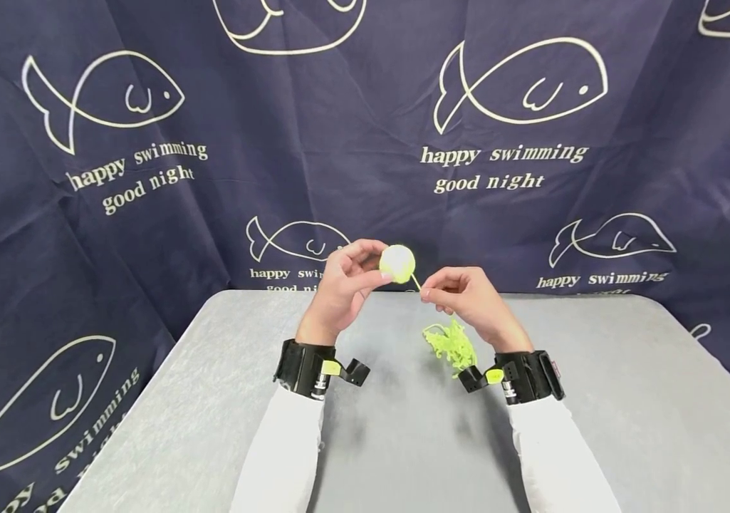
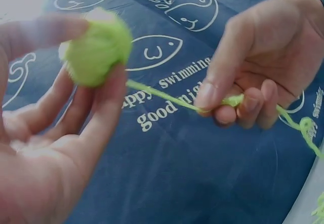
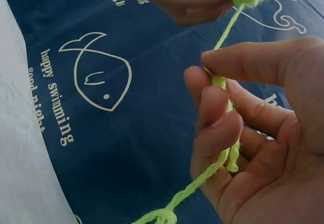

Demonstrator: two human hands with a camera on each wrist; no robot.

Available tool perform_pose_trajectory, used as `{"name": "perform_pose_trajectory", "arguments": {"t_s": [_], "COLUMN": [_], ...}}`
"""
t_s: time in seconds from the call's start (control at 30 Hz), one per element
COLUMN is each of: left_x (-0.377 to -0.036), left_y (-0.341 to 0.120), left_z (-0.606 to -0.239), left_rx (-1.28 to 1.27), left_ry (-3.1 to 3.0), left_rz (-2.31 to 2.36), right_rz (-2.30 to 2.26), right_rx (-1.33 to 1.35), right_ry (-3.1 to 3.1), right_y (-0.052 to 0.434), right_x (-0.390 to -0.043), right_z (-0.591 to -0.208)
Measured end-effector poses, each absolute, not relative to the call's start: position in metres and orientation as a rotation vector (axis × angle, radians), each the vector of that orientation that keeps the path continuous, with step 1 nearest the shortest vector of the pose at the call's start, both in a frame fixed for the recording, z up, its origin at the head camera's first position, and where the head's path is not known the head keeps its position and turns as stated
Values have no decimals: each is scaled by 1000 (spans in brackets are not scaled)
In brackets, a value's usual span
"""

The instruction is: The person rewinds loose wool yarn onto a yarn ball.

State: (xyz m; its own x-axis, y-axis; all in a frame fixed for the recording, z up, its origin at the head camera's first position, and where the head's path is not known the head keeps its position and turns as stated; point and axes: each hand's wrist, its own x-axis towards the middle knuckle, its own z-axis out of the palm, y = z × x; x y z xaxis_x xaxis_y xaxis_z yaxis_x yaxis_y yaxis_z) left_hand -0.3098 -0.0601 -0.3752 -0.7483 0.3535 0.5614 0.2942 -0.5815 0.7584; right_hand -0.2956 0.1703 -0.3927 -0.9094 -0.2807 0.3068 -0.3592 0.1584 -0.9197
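A lime-green ball of yarn (image 1: 397, 263) is held up above the table's far edge. My left hand (image 1: 350, 283) grips it between thumb and fingers. From the ball a taut yarn strand (image 2: 162, 95) runs across to my right hand (image 1: 466, 298), which pinches it between thumb and forefinger. Past the pinch, the yarn passes through the curled fingers of that hand in the right wrist view and hangs down with a small loop (image 3: 165, 216) in it. On the table below the right hand lies a loose tangle of the same yarn (image 1: 453, 345).
The grey table (image 1: 211, 399) spreads beneath both arms. Behind it hangs a dark blue curtain (image 1: 365, 142) with white fish drawings and lettering. Black straps with small cameras sit on both wrists.
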Motion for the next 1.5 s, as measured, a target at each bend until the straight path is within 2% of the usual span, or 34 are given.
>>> {"name": "perform_pose_trajectory", "arguments": {"t_s": [0.23,0.57,0.77,0.97,1.33,1.5], "left_x": [-312,-319,-321,-321,-322,-323], "left_y": [-52,-45,-41,-43,-47,-46], "left_z": [-377,-382,-390,-391,-389,-389], "left_rx": [816,690,715,695,711,901], "left_ry": [1597,2230,2788,3050,3030,2780], "left_rz": [2708,2665,2268,1922,1365,1314], "right_rz": [1808,1691,1647,1689,1939,2108], "right_rx": [690,734,750,761,693,635], "right_ry": [-2391,-2420,-2400,-2298,-2000,-1758], "right_y": [170,169,172,170,172,172], "right_x": [-293,-289,-284,-285,-287,-290], "right_z": [-390,-381,-378,-377,-373,-375]}}
